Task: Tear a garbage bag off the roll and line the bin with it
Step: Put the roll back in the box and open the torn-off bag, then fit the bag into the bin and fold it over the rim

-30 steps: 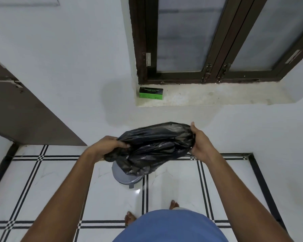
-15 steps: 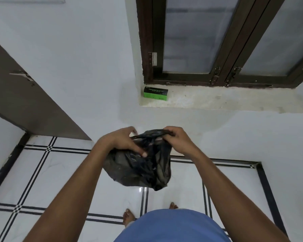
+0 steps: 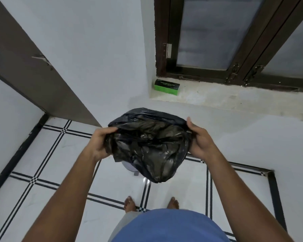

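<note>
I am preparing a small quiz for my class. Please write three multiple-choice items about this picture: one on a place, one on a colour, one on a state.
1. Where does the green box lie?
A. on the window ledge
B. on the tiled floor
C. in the bin

2. What colour is the garbage bag?
A. white
B. black
C. blue

3. How is the bag held?
A. by one hand only
B. it lies on the floor
C. by both hands, its mouth pulled open

Answers:
1 A, the box sits at the ledge's left end.
2 B, the plastic is dark and glossy.
3 C, the left hand and right hand each grip one side.
</note>
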Demonstrator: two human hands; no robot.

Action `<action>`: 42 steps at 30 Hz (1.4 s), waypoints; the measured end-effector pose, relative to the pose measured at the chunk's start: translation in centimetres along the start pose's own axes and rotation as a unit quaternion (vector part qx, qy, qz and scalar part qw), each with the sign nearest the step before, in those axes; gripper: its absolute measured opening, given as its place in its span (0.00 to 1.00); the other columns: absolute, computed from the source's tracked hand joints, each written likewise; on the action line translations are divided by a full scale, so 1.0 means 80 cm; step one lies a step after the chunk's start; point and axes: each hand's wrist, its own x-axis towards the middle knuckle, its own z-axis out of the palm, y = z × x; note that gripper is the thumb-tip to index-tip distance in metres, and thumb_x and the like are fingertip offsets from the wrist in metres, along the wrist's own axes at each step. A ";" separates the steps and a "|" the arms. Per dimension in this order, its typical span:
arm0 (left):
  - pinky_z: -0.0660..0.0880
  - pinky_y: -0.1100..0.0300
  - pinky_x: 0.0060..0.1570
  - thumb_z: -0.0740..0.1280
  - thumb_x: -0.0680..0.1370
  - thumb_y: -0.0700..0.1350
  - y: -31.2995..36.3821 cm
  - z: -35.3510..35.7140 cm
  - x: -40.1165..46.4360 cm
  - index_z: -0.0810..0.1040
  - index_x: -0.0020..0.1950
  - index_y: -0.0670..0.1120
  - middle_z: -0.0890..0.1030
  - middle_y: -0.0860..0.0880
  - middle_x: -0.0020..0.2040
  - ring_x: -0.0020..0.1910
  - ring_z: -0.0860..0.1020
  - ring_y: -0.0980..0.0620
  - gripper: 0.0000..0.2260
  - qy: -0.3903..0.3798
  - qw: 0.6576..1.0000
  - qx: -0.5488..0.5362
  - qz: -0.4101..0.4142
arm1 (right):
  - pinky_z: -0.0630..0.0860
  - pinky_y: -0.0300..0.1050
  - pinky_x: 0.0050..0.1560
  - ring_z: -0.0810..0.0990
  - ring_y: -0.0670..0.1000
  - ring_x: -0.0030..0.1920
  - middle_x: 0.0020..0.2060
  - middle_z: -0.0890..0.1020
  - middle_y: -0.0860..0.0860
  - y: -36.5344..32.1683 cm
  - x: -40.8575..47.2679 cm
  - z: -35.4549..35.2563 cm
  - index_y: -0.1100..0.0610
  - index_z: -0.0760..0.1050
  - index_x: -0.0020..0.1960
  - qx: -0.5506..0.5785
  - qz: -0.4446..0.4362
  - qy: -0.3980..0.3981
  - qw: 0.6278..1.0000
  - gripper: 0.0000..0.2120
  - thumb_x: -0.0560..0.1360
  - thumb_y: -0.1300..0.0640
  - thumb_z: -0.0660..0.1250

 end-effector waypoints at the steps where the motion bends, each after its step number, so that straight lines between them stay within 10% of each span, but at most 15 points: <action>1: 0.85 0.45 0.60 0.65 0.82 0.45 -0.006 -0.004 -0.002 0.87 0.65 0.36 0.89 0.37 0.60 0.55 0.89 0.39 0.18 -0.015 1.000 -0.017 -0.004 | 0.71 0.64 0.80 0.79 0.64 0.76 0.75 0.80 0.64 0.006 0.004 -0.007 0.63 0.77 0.78 0.032 0.007 -0.014 0.999 0.31 0.89 0.40 0.61; 4: 0.85 0.47 0.62 0.72 0.82 0.48 -0.026 -0.023 0.001 0.87 0.65 0.37 0.88 0.37 0.62 0.62 0.87 0.37 0.17 0.046 0.982 0.163 -0.080 | 0.73 0.62 0.77 0.81 0.62 0.74 0.72 0.83 0.60 0.031 0.012 -0.026 0.60 0.80 0.76 -0.066 0.052 0.048 0.995 0.30 0.87 0.37 0.65; 8: 0.76 0.57 0.43 0.75 0.74 0.51 -0.045 -0.067 0.022 0.85 0.40 0.41 0.87 0.43 0.40 0.44 0.84 0.44 0.12 0.213 0.830 0.514 -0.029 | 0.81 0.52 0.53 0.84 0.57 0.49 0.47 0.86 0.55 0.071 0.023 -0.047 0.65 0.85 0.56 -0.361 0.027 0.286 0.887 0.26 0.86 0.40 0.67; 21: 0.80 0.43 0.67 0.73 0.80 0.45 0.053 -0.108 0.040 0.83 0.71 0.38 0.85 0.37 0.68 0.64 0.85 0.39 0.21 -0.027 0.972 0.234 0.007 | 0.82 0.42 0.55 0.85 0.44 0.49 0.47 0.90 0.47 0.106 0.044 0.089 0.53 0.89 0.51 -0.238 -0.209 0.363 0.876 0.20 0.86 0.39 0.68; 26: 0.84 0.45 0.65 0.74 0.83 0.46 0.060 -0.134 0.051 0.85 0.67 0.38 0.88 0.38 0.64 0.57 0.88 0.43 0.16 0.024 0.954 0.297 0.000 | 0.72 0.49 0.45 0.73 0.51 0.36 0.32 0.76 0.50 0.148 0.056 0.106 0.61 0.76 0.41 -0.327 -0.175 0.439 0.818 0.28 0.86 0.39 0.66; 42: 0.77 0.43 0.75 0.64 0.88 0.56 0.016 -0.144 0.042 0.83 0.73 0.43 0.88 0.43 0.67 0.68 0.85 0.43 0.21 0.044 0.994 0.098 0.031 | 0.78 0.47 0.52 0.76 0.50 0.44 0.42 0.79 0.52 0.149 0.067 0.100 0.67 0.79 0.50 -0.142 -0.182 0.432 0.872 0.28 0.85 0.39 0.69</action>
